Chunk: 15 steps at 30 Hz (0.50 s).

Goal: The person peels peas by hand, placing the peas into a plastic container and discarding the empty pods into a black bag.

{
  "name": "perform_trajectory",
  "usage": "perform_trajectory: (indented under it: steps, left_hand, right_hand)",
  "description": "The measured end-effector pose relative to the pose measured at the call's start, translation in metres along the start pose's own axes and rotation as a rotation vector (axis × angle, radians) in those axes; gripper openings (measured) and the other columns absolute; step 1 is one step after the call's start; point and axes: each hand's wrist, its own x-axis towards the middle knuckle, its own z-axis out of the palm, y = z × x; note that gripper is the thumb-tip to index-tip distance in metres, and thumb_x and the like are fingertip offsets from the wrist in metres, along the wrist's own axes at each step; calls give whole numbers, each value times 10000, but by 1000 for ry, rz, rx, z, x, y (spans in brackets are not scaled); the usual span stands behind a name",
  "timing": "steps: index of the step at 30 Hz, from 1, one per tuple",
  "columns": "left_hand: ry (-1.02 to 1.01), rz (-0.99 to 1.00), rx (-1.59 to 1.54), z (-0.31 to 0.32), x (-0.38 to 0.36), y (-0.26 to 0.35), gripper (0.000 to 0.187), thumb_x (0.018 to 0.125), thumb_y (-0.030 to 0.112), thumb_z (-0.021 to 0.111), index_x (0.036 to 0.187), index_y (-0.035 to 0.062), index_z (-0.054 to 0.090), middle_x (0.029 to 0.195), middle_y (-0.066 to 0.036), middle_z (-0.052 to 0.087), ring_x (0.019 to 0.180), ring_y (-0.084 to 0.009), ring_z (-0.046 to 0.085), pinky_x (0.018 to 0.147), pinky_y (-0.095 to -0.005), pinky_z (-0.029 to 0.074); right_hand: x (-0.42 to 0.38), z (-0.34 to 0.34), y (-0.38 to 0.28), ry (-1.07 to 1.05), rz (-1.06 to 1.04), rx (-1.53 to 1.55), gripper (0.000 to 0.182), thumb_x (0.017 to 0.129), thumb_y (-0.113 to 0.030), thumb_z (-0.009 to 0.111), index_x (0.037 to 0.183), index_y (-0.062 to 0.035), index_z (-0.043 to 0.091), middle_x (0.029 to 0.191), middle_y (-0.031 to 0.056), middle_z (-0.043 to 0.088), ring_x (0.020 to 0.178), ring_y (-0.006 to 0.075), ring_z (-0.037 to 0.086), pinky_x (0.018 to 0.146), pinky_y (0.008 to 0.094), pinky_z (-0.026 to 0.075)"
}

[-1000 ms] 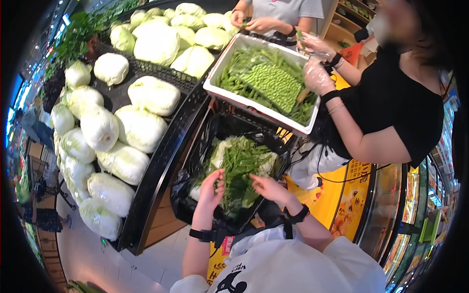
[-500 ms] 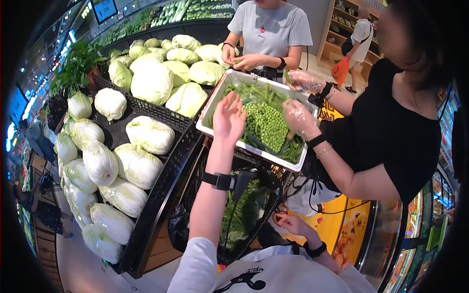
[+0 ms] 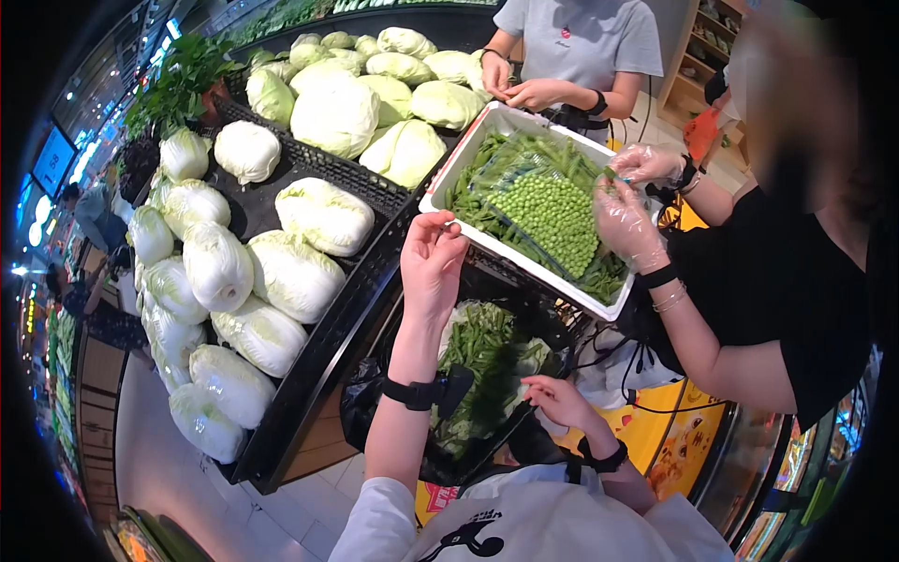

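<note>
Fingers of the left hand [image 3: 432, 262] curl, pinched at the near rim of the white tray [image 3: 449, 183], shelled peas [image 3: 552, 220] beyond them; whether they grip anything I cannot tell; right hand [image 3: 559, 401] hangs loose and empty above the black bag of pods [image 3: 482, 351], likely where shells drop.

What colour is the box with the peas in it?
White, holding green peas. The box shows best in the head view.

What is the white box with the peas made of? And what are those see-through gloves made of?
The white box looks like foam or matte plastic: thick, plain white walls with no shine. I can't tell which. The see-through gloves seem to be thin plastic film: they are wrinkled and glossy, and the hand shows through. The left hand by the box is bare.
</note>
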Motion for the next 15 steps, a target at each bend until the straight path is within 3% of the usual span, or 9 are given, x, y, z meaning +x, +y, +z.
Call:
perform_trajectory:
  steps: [8,12,15]
  left_hand:
    - [-30,24,-68,-26,-44,32,322,703,-84,585,969,68,489,1033,-47,468,887,-128,482,742,-227,448]
    - [-69,20,-48,-25,-71,50,351,696,-105,580,953,83,431,1045,-41,415,899,-127,477,720,-267,495]
    - [-121,-3,-93,-19,-93,64,364,705,-121,570,951,85,398,1071,-42,385,897,-133,474,717,-284,502]
  right_hand:
    - [21,33,-33,-118,-10,-73,284,900,-148,458,1147,-15,505,872,81,636,763,126,600,700,248,471]
    - [16,46,-60,-150,-10,-53,284,898,-132,461,1149,-6,502,872,85,633,763,122,593,702,243,468]
    - [8,53,-84,-135,-106,-33,283,887,-94,477,1149,9,500,864,84,622,750,120,587,691,237,467]
